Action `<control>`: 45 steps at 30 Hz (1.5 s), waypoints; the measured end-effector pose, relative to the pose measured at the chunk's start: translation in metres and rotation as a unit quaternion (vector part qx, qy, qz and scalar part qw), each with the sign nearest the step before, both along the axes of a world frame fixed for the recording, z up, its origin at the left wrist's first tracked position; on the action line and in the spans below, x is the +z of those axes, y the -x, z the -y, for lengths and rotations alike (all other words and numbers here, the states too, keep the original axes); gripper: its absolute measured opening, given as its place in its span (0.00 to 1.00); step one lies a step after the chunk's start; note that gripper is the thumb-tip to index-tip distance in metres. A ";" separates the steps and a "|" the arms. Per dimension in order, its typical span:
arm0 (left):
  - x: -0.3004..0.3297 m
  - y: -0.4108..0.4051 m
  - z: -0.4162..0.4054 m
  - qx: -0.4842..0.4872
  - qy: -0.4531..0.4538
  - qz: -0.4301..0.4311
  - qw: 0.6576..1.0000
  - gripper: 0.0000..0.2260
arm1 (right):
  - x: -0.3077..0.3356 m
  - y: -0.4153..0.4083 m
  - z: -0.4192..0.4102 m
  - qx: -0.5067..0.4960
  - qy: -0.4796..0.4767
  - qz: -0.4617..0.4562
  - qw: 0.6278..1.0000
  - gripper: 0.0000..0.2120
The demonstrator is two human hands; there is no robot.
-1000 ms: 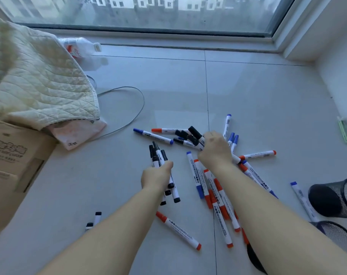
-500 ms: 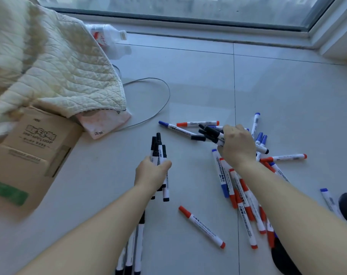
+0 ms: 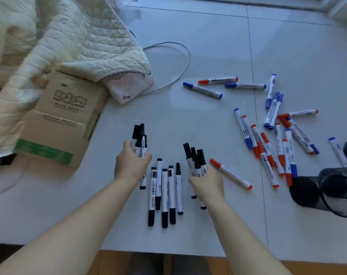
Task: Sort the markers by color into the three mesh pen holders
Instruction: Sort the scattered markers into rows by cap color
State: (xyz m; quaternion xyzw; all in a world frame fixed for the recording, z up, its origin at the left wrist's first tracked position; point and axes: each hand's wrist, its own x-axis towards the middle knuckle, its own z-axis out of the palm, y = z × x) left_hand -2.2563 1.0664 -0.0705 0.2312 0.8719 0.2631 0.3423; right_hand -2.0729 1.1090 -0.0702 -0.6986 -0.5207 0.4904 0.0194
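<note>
Far left: quilted cream blanket (image 3: 73,40) draped over a cardboard box (image 3: 59,120), a pink-white pouch (image 3: 129,88) poking out under its edge. Grey cable (image 3: 180,62) loops on the tile floor (image 3: 208,36) just behind the pouch

Left hand (image 3: 131,165) grips a bundle of black markers (image 3: 140,139), fingers curled round the barrels, caps pointing away from the person

Between the hands: row of black markers on the floor (image 3: 164,193), roughly parallel, lying side by side

Right hand (image 3: 207,185) holds a second black bundle (image 3: 195,159), fingers wrapped tight, caps up. Single red marker (image 3: 231,173) lies diagonal just beside that hand

Further right: mixed red and blue pile (image 3: 271,143), several overlapping; a few strays behind it, red marker at the back (image 3: 218,80) and two blue ones next to it

Right edge: mesh pen holders (image 3: 331,193) lying on their sides, black, touching each other; a third is cut off by the frame edge. Red and blue markers sit between the hands and the holders
</note>
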 end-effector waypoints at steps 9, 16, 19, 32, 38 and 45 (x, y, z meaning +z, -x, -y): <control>-0.028 -0.008 0.073 -0.032 0.033 -0.039 0.998 0.26 | -0.017 0.042 0.053 -0.032 -0.026 0.039 0.998 0.08; -0.033 0.001 0.103 -0.053 0.009 -0.130 0.990 0.32 | -0.022 0.074 0.075 -0.021 -0.058 0.006 0.998 0.13; -0.033 0.007 0.108 -0.084 0.028 -0.173 0.981 0.34 | -0.025 0.083 0.081 0.004 -0.098 0.010 0.995 0.18; -0.051 0.018 0.115 -0.166 0.102 -0.234 0.952 0.34 | -0.052 0.090 0.095 0.110 -0.165 0.200 0.959 0.33; -0.053 0.021 0.113 -0.182 0.142 -0.243 0.942 0.33 | -0.054 0.104 0.092 0.157 -0.155 0.236 0.946 0.34; -0.040 0.029 0.112 -0.175 0.113 -0.215 0.954 0.33 | -0.051 0.105 0.091 0.134 -0.161 0.191 0.959 0.33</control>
